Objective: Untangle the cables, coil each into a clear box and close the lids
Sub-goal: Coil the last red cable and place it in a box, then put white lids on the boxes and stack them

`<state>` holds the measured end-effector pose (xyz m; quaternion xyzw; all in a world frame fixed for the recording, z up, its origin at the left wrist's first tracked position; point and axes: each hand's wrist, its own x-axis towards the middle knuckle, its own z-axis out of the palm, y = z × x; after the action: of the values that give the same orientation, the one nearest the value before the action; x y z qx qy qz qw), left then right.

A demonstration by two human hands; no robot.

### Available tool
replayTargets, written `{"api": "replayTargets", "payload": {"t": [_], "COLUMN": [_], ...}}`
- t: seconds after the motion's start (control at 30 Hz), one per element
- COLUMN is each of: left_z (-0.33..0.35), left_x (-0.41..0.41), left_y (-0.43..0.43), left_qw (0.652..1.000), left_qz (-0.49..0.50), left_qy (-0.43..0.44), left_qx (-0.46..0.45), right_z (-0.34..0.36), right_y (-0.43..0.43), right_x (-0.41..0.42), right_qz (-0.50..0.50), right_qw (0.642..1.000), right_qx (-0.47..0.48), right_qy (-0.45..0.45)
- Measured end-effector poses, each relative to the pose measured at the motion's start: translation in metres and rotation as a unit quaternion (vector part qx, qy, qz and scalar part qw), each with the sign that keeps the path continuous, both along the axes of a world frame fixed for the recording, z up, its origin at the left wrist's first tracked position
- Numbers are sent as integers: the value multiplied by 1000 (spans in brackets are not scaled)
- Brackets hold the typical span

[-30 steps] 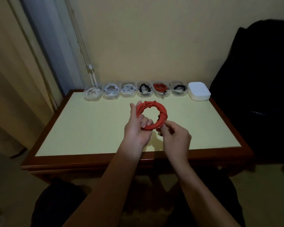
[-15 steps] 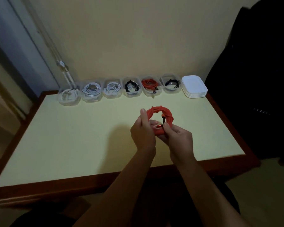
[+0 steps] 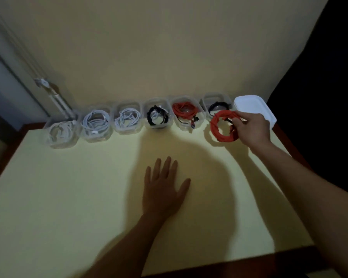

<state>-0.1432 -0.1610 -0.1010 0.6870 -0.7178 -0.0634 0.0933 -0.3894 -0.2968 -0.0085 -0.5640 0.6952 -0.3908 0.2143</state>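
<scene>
On my feed the right hand [image 3: 252, 127] gripped the coiled red cable [image 3: 219, 133] by its right edge, fingers curled round the loops. It held the coil tilted just in front of the rightmost clear box [image 3: 214, 96], which contained a black cable [image 3: 217, 106]. I could not tell whether the coil's lower edge touched the tabletop [image 3: 68, 197]. The left hand [image 3: 162, 190] lay flat near the tabletop's middle, fingers straight and spread, grasping nothing. Six open boxes [image 3: 129, 131] stood in a row against the wall [image 3: 149, 47]: from the left, three held white cables [image 3: 94, 123], then one black, one red, one black. A stack of white lids [image 3: 251, 104] sat just right of the row, partly behind the right hand
</scene>
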Motion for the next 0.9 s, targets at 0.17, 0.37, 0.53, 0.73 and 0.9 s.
{"api": "replayTargets", "payload": {"t": [0.17,0.37,0.53,0.73,0.9], "left_z": [-2,-4,-5,-6,-5], "left_x": [5,4,3,4,4], "left_y": [-41,-59,-60,-60,-61], "left_qw": [1000,1000,1000,1000,1000], "left_qz": [1,7,7,7,9], "left_qy": [-15,-11,2,8,6], "left_qx": [5,-15,-24,-26,-19], "right_z": [-2,-2,-25,-33,-40], "right_y": [-83,-133,-133,-135,-116], "right_x": [1,14,19,20,20], "right_qz": [-38,-49,-23,25,64], "right_qw": [998,984,919,900,909], "right_qx": [3,-21,58,49,33], "right_qy": [59,170,389,433,411]}}
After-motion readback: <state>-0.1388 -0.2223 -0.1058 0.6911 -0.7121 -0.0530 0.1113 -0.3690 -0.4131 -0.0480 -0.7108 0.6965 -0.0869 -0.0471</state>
